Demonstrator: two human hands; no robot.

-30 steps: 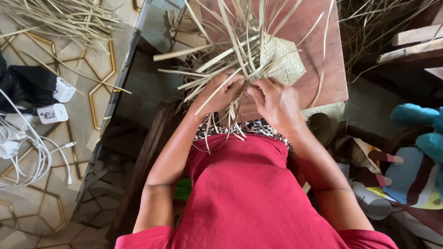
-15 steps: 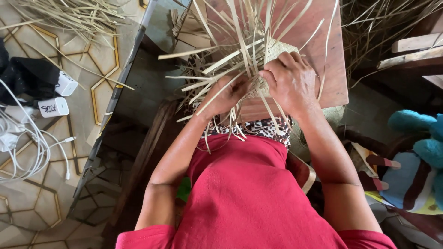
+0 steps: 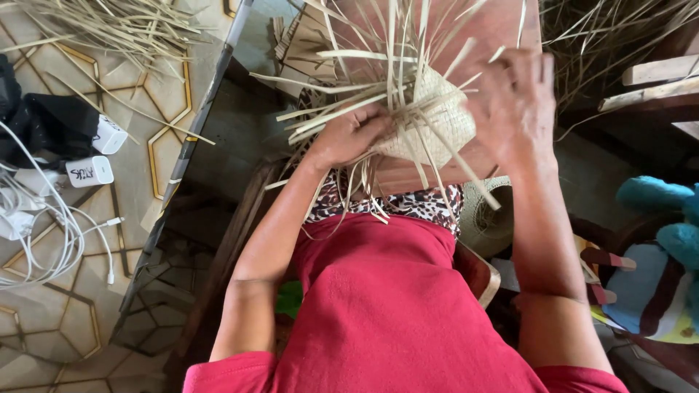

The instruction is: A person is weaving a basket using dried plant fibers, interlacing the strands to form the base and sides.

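Observation:
A half-woven piece of pale straw (image 3: pixel 435 120) rests against a reddish wooden board (image 3: pixel 480 44), with several loose strips fanning up and out from it. My left hand (image 3: pixel 349 135) grips the woven part at its lower left edge, fingers curled around the strips. My right hand (image 3: pixel 513 109) is raised to the right of the weave, blurred, with fingers spread and strips passing under it. Whether it pinches a strip I cannot tell. I wear a red top over a spotted cloth.
A heap of loose straw strips (image 3: pixel 109 25) lies on the patterned floor at the upper left. White chargers and cables (image 3: pixel 58 211) lie at the left. More straw (image 3: pixel 619 36) piles at the upper right. A blue stuffed toy (image 3: pixel 662 255) sits at the right.
My right hand has lifted off the weave and swung up and to the right. The left hand keeps its grip on the weave's lower left. The camera has moved closer.

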